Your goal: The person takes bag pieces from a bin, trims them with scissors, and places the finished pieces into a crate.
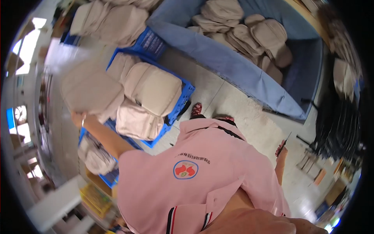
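At the left, my left hand (pixel 79 118) grips the lower edge of a beige backpack (pixel 91 87), which is blurred by motion and hangs beside the blue crates. My right hand (pixel 281 150), low at my right side, is closed around a slim black pointed tool (pixel 284 144) with a thin tip; its exact kind is too small to make out. Closest to the held backpack is a blue plastic crate (pixel 187 93) in which several beige backpacks (pixel 154 89) stand packed together.
A large blue fabric-sided bin (pixel 233 72) holding a heap of beige backpacks (pixel 269 33) stands ahead to the right. More backpacks (pixel 113 21) fill crates at the upper left. Dark hanging straps (pixel 335 121) and a small stool (pixel 310 165) are at the right. A yellow crate (pixel 95 199) lies lower left.
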`<action>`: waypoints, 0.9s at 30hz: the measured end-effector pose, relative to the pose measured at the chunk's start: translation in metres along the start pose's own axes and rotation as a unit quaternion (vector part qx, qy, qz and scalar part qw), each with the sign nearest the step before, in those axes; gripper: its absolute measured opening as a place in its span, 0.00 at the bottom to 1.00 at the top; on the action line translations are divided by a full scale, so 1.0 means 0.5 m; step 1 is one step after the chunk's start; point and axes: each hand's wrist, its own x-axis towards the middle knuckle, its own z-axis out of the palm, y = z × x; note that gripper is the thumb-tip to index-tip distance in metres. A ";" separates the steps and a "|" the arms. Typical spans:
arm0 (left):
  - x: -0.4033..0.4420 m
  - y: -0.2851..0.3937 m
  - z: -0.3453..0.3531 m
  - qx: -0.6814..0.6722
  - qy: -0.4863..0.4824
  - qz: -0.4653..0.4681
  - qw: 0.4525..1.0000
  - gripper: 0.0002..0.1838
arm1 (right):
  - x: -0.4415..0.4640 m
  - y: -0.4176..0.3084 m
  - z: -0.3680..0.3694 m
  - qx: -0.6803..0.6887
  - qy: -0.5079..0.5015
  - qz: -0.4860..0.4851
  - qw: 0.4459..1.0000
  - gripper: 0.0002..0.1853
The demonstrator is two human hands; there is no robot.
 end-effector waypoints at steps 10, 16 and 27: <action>0.095 -0.061 0.498 -0.098 0.194 0.038 0.975 0.29 | -0.254 0.269 0.134 -0.064 -0.030 0.178 0.982 0.25; -0.074 0.135 0.575 -0.210 -0.250 0.075 0.942 0.23 | -0.339 0.174 0.205 -0.218 -0.026 0.085 0.972 0.29; -0.563 0.557 0.460 -0.112 -0.575 0.467 0.662 0.13 | -0.359 0.283 0.181 -0.216 0.098 0.013 0.972 0.29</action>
